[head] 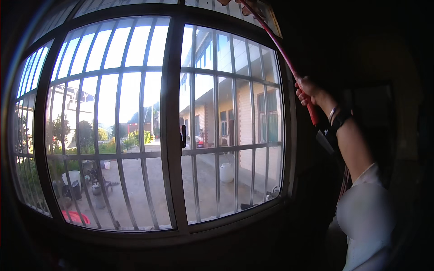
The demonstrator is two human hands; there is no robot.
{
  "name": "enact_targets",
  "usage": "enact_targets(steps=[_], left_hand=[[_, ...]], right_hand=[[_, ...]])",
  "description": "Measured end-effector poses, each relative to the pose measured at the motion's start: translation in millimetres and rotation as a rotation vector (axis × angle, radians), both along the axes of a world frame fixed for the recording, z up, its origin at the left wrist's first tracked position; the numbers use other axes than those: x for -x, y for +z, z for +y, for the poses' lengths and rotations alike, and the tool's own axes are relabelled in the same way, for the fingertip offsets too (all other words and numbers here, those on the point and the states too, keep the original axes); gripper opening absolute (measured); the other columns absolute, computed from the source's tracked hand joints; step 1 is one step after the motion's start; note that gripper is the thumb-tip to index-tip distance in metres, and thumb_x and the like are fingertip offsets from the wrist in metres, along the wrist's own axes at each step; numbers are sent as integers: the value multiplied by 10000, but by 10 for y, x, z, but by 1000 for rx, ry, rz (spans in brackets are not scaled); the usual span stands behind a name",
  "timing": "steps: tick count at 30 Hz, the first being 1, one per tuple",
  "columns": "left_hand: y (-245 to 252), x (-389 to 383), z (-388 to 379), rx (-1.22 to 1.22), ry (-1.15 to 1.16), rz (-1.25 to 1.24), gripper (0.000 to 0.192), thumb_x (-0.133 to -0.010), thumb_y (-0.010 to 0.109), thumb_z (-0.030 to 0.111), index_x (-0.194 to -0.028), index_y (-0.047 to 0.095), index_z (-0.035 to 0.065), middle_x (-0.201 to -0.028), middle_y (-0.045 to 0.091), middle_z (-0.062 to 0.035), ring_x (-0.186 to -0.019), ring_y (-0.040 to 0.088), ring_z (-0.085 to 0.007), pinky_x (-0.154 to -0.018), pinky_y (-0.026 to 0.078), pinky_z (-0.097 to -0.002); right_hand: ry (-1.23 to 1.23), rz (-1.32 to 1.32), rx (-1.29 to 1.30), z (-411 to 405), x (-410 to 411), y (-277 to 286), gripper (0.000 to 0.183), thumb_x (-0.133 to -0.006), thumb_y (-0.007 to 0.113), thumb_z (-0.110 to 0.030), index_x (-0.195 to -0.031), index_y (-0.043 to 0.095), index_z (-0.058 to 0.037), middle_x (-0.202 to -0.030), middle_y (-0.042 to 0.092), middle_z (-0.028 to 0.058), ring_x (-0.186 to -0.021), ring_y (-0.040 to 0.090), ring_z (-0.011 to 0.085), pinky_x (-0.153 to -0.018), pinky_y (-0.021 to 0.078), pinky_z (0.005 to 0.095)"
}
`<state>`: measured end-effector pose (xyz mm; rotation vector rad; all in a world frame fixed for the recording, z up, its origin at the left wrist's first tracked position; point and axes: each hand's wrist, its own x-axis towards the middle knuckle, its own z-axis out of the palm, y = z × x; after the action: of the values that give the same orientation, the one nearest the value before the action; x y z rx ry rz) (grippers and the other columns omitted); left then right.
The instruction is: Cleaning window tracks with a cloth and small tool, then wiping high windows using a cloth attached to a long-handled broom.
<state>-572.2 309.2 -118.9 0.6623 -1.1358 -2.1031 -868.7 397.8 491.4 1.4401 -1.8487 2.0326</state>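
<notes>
My right hand (307, 90), raised at the right of the window, is closed around a long thin red pole (283, 52). A bracelet and a black wristband (341, 119) are on that wrist. The pole slants up and left across the window frame and out of the top edge. Just below its red lower end is a dark, flat object (324, 141), partly lost in shadow. At the top edge, brownish, finger-like shapes (247, 11) touch or overlap the pole; whether they are my left hand is unclear. A white sleeve (364, 244) covers my right arm, with a blurred patch over it.
Before me is a sliding window with a dark frame (174, 118) and metal bars (215, 111) behind the glass. Outside are a paved yard (142, 189), a white container (227, 172), a red basin (76, 217), plants and a building. The room around the window is dark.
</notes>
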Motion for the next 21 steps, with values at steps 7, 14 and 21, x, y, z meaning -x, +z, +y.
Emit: enact_targets(steps=[7,14,21], left_hand=[[92,-112,-206,40,296,73,147,-852,509,64,-974,571,10,-688,586,-65,-591,568,-154,-533,465,-253],[-16,18,-188,59,163,118,144,-851,501,42,-966,576,-1,-693,593,-73,-601,575,-154,-526,472,-264],[-58,134,-149,165,-48,22,179,-840,572,90,-1001,601,18,-779,618,-52,-696,579,-119,-620,488,-258]], right_hand=[[65,-66,-73,-338,604,-132,518,-818,420,-653,-730,340,-149,-510,327,-40,-363,329,61,-357,322,241],[223,-317,-177,145,253,-1641,478,-847,429,-602,-726,346,-147,-536,342,-26,-389,358,81,-373,361,271],[146,-307,-249,1062,70,-1771,473,-850,421,-601,-754,336,-146,-555,352,-10,-391,355,87,-363,358,285]])
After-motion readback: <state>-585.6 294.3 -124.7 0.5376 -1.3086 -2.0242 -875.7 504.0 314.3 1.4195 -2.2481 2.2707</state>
